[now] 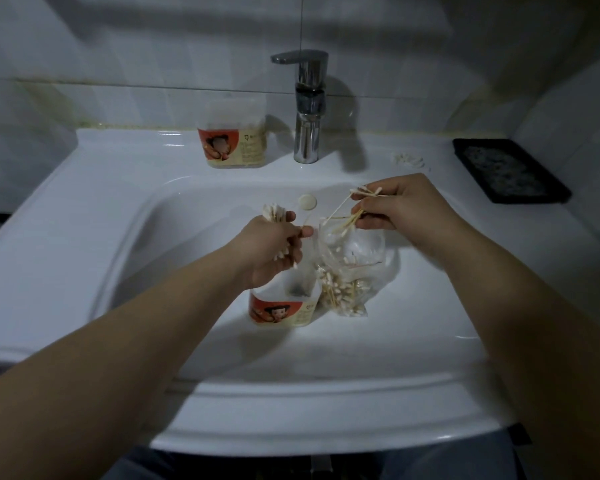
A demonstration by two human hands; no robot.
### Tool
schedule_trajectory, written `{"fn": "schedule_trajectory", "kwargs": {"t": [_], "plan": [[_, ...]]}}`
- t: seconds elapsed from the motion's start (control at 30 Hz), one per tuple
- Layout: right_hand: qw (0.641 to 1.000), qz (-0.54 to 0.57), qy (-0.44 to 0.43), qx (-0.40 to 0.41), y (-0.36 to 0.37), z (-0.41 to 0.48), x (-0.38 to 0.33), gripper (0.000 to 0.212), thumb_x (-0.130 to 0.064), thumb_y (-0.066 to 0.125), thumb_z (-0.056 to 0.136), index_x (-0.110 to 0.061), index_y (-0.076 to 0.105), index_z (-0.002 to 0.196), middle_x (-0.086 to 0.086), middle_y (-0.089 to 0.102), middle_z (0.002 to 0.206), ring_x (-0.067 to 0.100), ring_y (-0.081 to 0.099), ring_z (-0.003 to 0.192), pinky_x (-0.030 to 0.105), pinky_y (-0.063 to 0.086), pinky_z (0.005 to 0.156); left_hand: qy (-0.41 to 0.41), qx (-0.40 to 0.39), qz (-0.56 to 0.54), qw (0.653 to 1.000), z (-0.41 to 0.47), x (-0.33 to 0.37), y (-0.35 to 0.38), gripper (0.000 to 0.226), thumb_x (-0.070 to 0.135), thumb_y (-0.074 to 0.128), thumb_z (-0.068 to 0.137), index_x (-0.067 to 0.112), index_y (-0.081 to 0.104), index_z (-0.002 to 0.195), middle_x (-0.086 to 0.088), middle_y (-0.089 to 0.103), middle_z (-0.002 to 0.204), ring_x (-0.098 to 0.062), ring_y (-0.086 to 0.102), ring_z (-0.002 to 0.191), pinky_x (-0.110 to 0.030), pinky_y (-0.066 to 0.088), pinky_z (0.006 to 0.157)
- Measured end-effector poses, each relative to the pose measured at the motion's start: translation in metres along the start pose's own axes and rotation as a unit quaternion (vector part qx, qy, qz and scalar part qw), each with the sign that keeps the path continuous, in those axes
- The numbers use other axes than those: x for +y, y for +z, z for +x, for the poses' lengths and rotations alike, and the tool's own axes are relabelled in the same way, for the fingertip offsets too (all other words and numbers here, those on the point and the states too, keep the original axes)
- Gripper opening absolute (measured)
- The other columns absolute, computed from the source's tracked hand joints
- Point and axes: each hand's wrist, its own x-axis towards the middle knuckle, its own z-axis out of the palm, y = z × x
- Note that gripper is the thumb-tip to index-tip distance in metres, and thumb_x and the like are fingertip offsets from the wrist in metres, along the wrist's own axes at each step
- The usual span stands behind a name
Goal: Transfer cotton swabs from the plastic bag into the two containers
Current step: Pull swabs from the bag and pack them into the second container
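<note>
My left hand [271,247] is curled round a tidy bundle of cotton swabs [274,213], whose heads poke out above and below my fist. It hangs right over the open near container [284,306], which stands in the basin of the sink [118,188] towards its front edge. My right hand [406,209] pinches a splayed clutch [347,216] of more swabs between thumb and fingertips, above the mouth of the plastic bag [350,268]. The bag lies in the basin touching the near container's right side, with plenty of swabs left in its bottom. The second container [234,140] stands on the back rim, just left of the tap [307,109]. A few stray swabs [409,160] lie on the rim to the tap's right, and a black tray [510,169] sits at the back right corner.

The swabs look nearly weightless, with thin, stiff sticks, so I judge they are best held mid-shaft and all lined up. My right hand's crossed ones may fan out and slip. The bag is soft and limp and will likely sag shut unless I hold its mouth. The container looks light enough to tip if I knock it.
</note>
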Motion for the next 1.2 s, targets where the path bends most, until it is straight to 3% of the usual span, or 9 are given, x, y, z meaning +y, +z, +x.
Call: {"fn": "schedule_trajectory", "kwargs": {"t": [0.1,0.3,0.47,0.57,0.67,0.8,0.93,1.1,1.2], "plan": [[1.000,0.001,0.003,0.007,-0.001,0.001,0.000,0.011,0.010,0.067,0.089,0.006,0.074,0.095,0.030,0.072,0.098,0.030,0.075,0.083,0.027,0.062,0.075,0.016,0.036,0.007,0.999,0.003,0.001,0.000,0.005,0.013,0.055,0.103,0.013,0.057,0.099,-0.003,0.056,0.068,-0.012,0.045,0.055,-0.022,0.043,0.048],[0.997,0.070,0.021,-0.025,-0.001,-0.002,-0.002,0.013,0.009,0.063,0.091,0.005,0.073,0.098,0.024,0.074,0.091,0.029,0.075,0.082,0.026,0.061,0.072,0.076,0.057,0.071,0.993,0.001,0.003,-0.002,0.027,0.031,0.070,0.096,0.013,0.059,0.081,-0.004,0.056,0.070,-0.015,0.048,0.060,-0.028,0.043,0.061],[0.989,0.107,0.049,-0.091,0.007,-0.006,-0.003,0.013,0.012,0.060,0.091,0.008,0.070,0.097,0.016,0.075,0.080,0.022,0.075,0.073,0.022,0.060,0.066,0.104,-0.001,0.087,0.991,-0.006,0.006,0.003,0.031,0.032,0.064,0.100,0.005,0.068,0.114,-0.011,0.076,0.111,-0.023,0.073,0.098,-0.031,0.059,0.071],[0.984,0.112,0.062,-0.120,0.014,-0.008,-0.001,0.015,0.013,0.058,0.092,0.006,0.071,0.096,0.015,0.076,0.081,0.022,0.075,0.074,0.024,0.061,0.067,0.057,-0.092,0.092,0.990,-0.013,0.006,0.003,0.039,0.036,0.058,0.102,0.007,0.063,0.127,-0.018,0.074,0.117,-0.034,0.071,0.109,-0.045,0.062,0.085],[0.982,0.109,0.071,-0.136,0.018,-0.007,0.002,0.016,0.013,0.059,0.092,0.005,0.072,0.095,0.017,0.076,0.084,0.025,0.075,0.076,0.025,0.063,0.072,0.023,-0.141,0.101,0.985,-0.017,0.006,0.002,0.044,0.041,0.057,0.101,0.008,0.062,0.129,-0.017,0.074,0.114,-0.031,0.073,0.104,-0.045,0.058,0.093],[0.983,0.097,0.071,-0.141,0.019,-0.005,0.006,0.015,0.012,0.061,0.090,0.007,0.073,0.099,0.020,0.076,0.092,0.027,0.074,0.082,0.028,0.063,0.078,-0.011,-0.158,0.105,0.982,-0.020,0.007,0.001,0.039,0.036,0.069,0.086,0.011,0.068,0.116,-0.011,0.077,0.100,-0.018,0.075,0.088,-0.025,0.062,0.069],[0.983,0.095,0.070,-0.141,0.022,-0.004,0.008,0.013,0.011,0.063,0.089,0.007,0.073,0.095,0.018,0.075,0.088,0.026,0.074,0.080,0.028,0.063,0.080,-0.045,-0.193,0.096,0.975,-0.017,0.004,-0.004,0.033,0.025,0.066,0.091,0.002,0.067,0.115,-0.016,0.075,0.104,-0.019,0.075,0.086,-0.029,0.062,0.072],[0.985,0.078,0.062,-0.144,0.021,-0.004,0.007,0.013,0.011,0.063,0.090,0.014,0.070,0.100,0.024,0.072,0.092,0.029,0.073,0.078,0.026,0.063,0.075,-0.062,-0.205,0.072,0.974,-0.012,0.004,-0.006,0.016,0.011,0.060,0.098,0.004,0.066,0.111,-0.014,0.074,0.104,-0.008,0.068,0.070,-0.017,0.055,0.055],[0.988,0.057,0.050,-0.138,0.020,-0.004,0.007,0.013,0.011,0.063,0.090,0.012,0.072,0.099,0.024,0.074,0.091,0.032,0.074,0.076,0.025,0.062,0.073,-0.057,-0.208,0.079,0.973,-0.013,0.004,-0.005,0.015,0.010,0.059,0.097,0.005,0.064,0.110,-0.012,0.075,0.100,-0.009,0.069,0.071,-0.018,0.056,0.056]]}}
